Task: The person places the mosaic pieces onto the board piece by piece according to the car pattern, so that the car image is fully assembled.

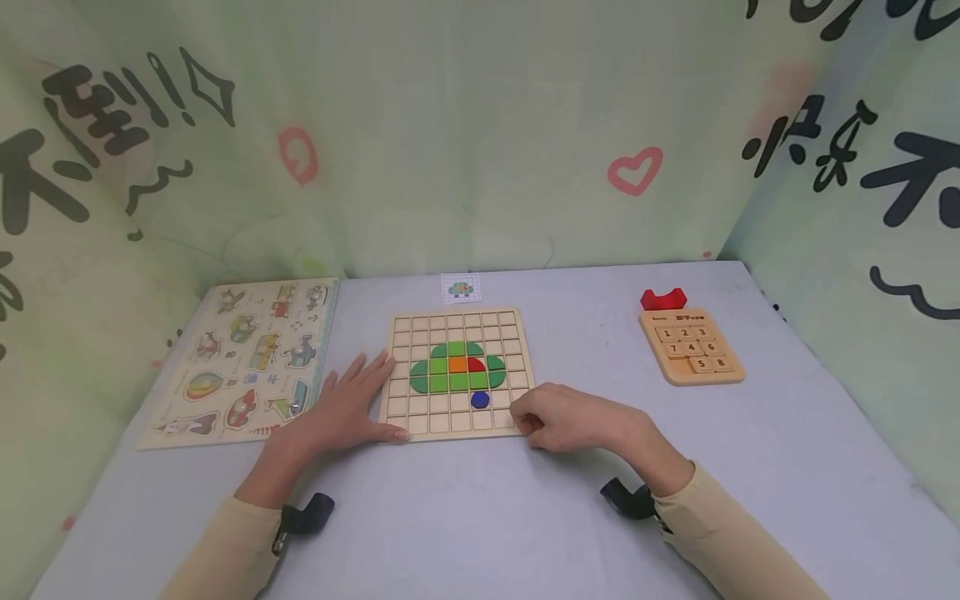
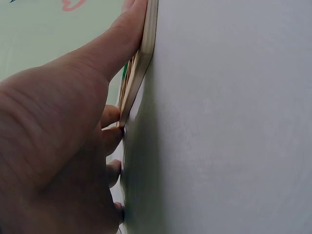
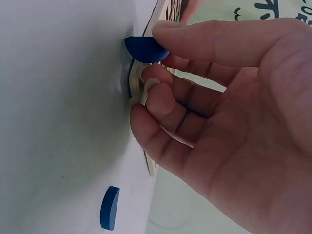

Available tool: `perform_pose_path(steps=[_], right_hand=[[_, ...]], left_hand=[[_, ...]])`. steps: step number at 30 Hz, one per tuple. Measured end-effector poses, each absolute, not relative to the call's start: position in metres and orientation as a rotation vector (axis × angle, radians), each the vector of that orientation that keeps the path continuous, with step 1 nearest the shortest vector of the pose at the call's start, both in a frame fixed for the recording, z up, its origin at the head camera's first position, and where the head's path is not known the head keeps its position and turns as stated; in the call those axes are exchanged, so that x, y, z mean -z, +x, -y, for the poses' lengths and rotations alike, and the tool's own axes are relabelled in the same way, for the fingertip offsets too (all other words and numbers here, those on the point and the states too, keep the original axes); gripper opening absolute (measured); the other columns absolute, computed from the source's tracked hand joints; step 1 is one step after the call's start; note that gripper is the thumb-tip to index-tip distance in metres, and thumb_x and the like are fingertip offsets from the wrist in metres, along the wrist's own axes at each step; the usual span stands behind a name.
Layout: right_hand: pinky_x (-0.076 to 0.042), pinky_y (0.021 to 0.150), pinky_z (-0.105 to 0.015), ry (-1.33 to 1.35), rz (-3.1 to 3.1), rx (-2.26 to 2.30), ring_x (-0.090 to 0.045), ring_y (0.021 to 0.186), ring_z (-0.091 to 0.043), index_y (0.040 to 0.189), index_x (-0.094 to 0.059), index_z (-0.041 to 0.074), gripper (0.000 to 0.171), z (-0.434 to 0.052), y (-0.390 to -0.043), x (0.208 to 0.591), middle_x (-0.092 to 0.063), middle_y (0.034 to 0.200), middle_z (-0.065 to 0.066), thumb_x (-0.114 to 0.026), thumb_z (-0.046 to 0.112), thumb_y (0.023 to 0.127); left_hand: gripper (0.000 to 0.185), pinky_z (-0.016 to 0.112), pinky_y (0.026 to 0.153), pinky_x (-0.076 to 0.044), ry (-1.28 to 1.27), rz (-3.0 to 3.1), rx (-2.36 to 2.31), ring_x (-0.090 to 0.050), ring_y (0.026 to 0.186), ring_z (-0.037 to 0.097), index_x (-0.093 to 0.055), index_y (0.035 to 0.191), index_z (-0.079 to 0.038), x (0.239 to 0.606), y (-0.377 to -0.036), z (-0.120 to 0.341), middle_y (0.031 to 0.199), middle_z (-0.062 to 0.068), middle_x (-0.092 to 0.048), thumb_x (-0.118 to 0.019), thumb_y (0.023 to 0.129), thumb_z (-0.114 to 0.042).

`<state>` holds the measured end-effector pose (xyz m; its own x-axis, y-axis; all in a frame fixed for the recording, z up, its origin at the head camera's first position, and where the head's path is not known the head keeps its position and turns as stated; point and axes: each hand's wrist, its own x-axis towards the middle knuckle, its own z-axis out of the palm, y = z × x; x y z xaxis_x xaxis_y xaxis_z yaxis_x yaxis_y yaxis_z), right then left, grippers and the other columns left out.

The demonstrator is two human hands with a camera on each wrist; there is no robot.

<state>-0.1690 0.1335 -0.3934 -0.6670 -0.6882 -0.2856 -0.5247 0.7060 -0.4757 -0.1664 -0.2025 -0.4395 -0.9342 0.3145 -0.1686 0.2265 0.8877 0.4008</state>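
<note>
The wooden grid board (image 1: 455,375) lies at the centre of the head view on the grey desk (image 1: 480,517), carrying a green car shape with orange and red tiles; the left hand (image 1: 341,410) rests flat against its left edge, fingers straight and spread, thumb along the near edge; the right hand (image 1: 566,417) sits at the board's lower right corner, fingers curled, pinching a blue half-disc (image 3: 145,48) in the right wrist view; a blue disc (image 1: 480,400) sits on the board; an animal puzzle (image 1: 247,362) lies left; a number slider (image 1: 693,346) with a red block (image 1: 663,298) lies right.
</note>
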Motion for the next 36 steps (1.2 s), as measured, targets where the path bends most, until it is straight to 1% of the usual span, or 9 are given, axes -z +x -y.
perform_pose_path(steps=[6,10,13,17,23,27,32,36], right_hand=[[-0.035,0.058,-0.021,-0.915,-2.45,0.53,-0.044,0.066,-0.006,0.071,-0.055,0.018,0.023,-0.133,-0.169,0.392,-0.043,0.064,0.01,-0.065,0.004,0.087],[-0.042,0.061,-0.021,-0.938,-2.443,0.57,-0.05,0.07,-0.009,0.079,-0.063,0.017,0.017,-0.132,-0.17,0.391,-0.051,0.069,0.008,-0.068,0.004,0.089],[-0.046,0.065,-0.023,-0.97,-2.454,0.588,-0.054,0.075,-0.01,0.083,-0.068,0.017,0.019,-0.129,-0.172,0.39,-0.057,0.074,0.007,-0.067,-0.001,0.089],[-0.047,0.067,-0.024,-0.977,-2.469,0.628,-0.055,0.077,-0.011,0.081,-0.07,0.017,0.024,-0.126,-0.173,0.389,-0.061,0.076,0.006,-0.064,-0.006,0.087],[-0.047,0.064,-0.021,-0.984,-2.482,0.668,-0.055,0.076,-0.01,0.078,-0.068,0.016,0.021,-0.116,-0.174,0.389,-0.059,0.072,0.007,-0.065,-0.003,0.087],[-0.045,0.061,-0.02,-1.029,-2.502,0.67,-0.054,0.072,-0.01,0.079,-0.07,0.014,0.019,-0.106,-0.176,0.387,-0.059,0.071,0.007,-0.065,-0.003,0.087],[-0.049,0.067,-0.02,-1.099,-2.577,0.686,-0.055,0.075,-0.01,0.081,-0.072,0.012,0.019,-0.095,-0.178,0.385,-0.065,0.078,0.006,-0.065,-0.005,0.085],[-0.05,0.071,-0.023,-1.089,-2.643,0.718,-0.056,0.076,-0.01,0.081,-0.073,0.013,0.021,-0.086,-0.18,0.386,-0.066,0.079,0.006,-0.064,-0.006,0.084]], left_hand=[[0.122,0.072,0.119,-0.004,0.418,-2.824,-0.564,-0.005,0.155,0.041,-0.02,0.16,-0.013,0.439,-0.166,0.202,0.168,0.009,-0.014,-0.072,0.068,-0.075],[0.123,0.071,0.119,-0.004,0.418,-2.826,-0.564,-0.005,0.155,0.041,-0.02,0.16,-0.014,0.44,-0.167,0.202,0.168,0.008,-0.014,-0.072,0.067,-0.076],[0.123,0.072,0.118,-0.005,0.425,-2.83,-0.563,-0.006,0.155,0.041,-0.021,0.16,-0.013,0.44,-0.166,0.202,0.168,0.009,-0.015,-0.072,0.067,-0.076],[0.124,0.072,0.119,-0.005,0.422,-2.828,-0.561,-0.006,0.155,0.041,-0.02,0.16,-0.014,0.44,-0.166,0.202,0.168,0.009,-0.015,-0.073,0.067,-0.076],[0.124,0.071,0.119,-0.006,0.432,-2.833,-0.562,-0.006,0.155,0.04,-0.021,0.16,-0.014,0.441,-0.167,0.202,0.168,0.008,-0.015,-0.073,0.066,-0.077],[0.124,0.07,0.12,-0.007,0.438,-2.838,-0.55,-0.006,0.155,0.04,-0.021,0.16,-0.014,0.442,-0.167,0.203,0.168,0.008,-0.015,-0.072,0.066,-0.077],[0.123,0.07,0.12,-0.007,0.439,-2.839,-0.551,-0.006,0.155,0.04,-0.022,0.159,-0.013,0.44,-0.168,0.203,0.168,0.008,-0.016,-0.073,0.067,-0.076],[0.124,0.07,0.12,-0.007,0.433,-2.835,-0.556,-0.006,0.155,0.041,-0.022,0.159,-0.013,0.438,-0.166,0.202,0.168,0.008,-0.016,-0.074,0.066,-0.076]])
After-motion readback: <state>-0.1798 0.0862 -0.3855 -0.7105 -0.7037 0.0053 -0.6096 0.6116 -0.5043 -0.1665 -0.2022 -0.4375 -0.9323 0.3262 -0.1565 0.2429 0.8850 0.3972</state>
